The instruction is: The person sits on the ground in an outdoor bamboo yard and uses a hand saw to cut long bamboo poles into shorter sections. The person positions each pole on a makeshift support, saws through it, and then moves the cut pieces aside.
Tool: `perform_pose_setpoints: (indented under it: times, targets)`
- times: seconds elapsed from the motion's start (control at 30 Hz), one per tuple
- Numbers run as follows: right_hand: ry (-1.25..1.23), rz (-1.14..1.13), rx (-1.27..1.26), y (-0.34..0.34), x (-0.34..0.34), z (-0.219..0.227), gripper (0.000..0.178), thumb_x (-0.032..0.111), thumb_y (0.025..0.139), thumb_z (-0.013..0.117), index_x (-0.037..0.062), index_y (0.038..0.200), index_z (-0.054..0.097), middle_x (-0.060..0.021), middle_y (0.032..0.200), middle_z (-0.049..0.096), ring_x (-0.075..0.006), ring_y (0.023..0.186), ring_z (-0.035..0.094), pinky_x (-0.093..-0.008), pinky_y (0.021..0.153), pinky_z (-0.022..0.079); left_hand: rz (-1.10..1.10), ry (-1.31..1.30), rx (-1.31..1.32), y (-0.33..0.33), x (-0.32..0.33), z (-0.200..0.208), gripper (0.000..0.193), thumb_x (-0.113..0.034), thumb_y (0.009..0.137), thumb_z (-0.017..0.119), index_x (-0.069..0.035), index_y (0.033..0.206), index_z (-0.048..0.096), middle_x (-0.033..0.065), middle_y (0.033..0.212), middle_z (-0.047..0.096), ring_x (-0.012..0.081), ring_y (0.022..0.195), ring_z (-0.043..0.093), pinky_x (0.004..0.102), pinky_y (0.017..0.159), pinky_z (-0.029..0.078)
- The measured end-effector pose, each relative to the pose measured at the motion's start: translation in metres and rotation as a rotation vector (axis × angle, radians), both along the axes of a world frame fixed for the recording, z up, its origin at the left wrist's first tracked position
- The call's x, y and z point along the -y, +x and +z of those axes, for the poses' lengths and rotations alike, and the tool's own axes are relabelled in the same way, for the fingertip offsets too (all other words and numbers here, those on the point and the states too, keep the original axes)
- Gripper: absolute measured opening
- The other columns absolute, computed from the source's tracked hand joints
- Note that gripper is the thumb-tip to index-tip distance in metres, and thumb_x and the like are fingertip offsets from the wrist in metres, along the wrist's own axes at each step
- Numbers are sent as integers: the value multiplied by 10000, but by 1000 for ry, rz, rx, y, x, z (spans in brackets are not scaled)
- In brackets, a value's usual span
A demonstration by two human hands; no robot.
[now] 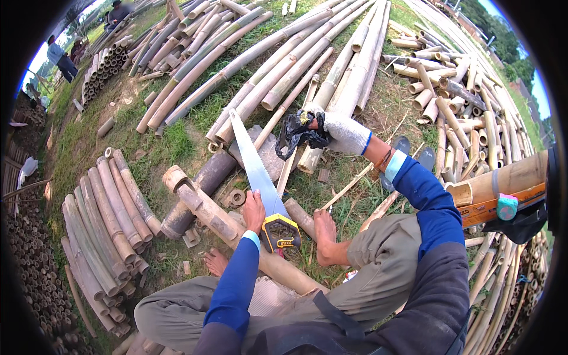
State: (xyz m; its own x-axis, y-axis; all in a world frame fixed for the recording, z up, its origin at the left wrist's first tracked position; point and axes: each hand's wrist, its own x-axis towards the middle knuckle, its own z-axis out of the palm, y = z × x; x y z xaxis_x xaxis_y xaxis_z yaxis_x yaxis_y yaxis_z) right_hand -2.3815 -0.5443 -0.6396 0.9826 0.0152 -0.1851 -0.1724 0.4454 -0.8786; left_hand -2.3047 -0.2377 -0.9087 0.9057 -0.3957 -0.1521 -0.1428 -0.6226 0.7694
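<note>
My bare left hand (pixel 253 212) grips a hand saw (pixel 251 155) at the base of its blade, just above the yellow-and-black handle. The blade points away from me, tip up toward the bamboo poles. On my right hand (pixel 346 133) is a white knit glove with a blue cuff. Its fingers close on a crumpled black plastic bag (pixel 288 134), with something small and yellowish at its top that I cannot make out. Below the saw, a thick bamboo pole (pixel 218 220) slants from my lap to a dark log (pixel 208 182), its far end notched.
Cut bamboo lengths (pixel 109 219) lie stacked at left. Long bamboo poles (pixel 284 65) fan out ahead, and a heap of short pieces (pixel 467 106) is at right. A pair of sandals (pixel 399 155) sits beyond my bare foot (pixel 326 236). A person (pixel 59 58) stands far left.
</note>
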Motion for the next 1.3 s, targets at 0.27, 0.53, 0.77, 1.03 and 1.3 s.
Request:
perform_pose_setpoints:
  times: [0.27,0.53,0.77,1.03,1.3]
  targets:
    - [-89,19,-14,12,-19,2,430,186,1066,706,55,1462,601,4,1201,744,-86,991,696,-259,843,585,121,-245,271,18,5,54,619,-484,1144,534,57,1439,589,185,1187,746,337,1090,715,471,973,534]
    - [-335,227,131,48,-50,22,693,378,1024,799,51,1557,501,-46,1406,649,-140,1282,612,-316,1104,505,-89,-846,-676,53,1,226,266,-416,1063,755,-155,1082,705,-59,921,735,35,786,674,203,642,437]
    - [-667,139,209,129,-56,55,483,89,1102,526,79,1585,547,-50,1370,635,-136,1244,594,-290,1102,474,61,-933,-289,146,-10,292,207,-208,1078,718,-41,1191,671,-1,882,736,74,742,688,227,623,482]
    - [-1062,-11,417,195,-32,50,375,208,1124,586,31,1453,607,-91,1113,708,-181,1001,654,-338,912,549,-51,-932,-191,210,31,319,280,-182,1058,757,-21,1251,634,44,944,761,102,783,706,248,712,546]
    - [-1511,-298,422,166,-74,86,491,278,817,787,-9,1203,689,-279,1145,677,-480,1058,687,-539,938,562,-407,-729,-45,155,49,332,596,-54,1069,665,1,1616,436,159,1539,553,230,1392,569,387,1177,463]
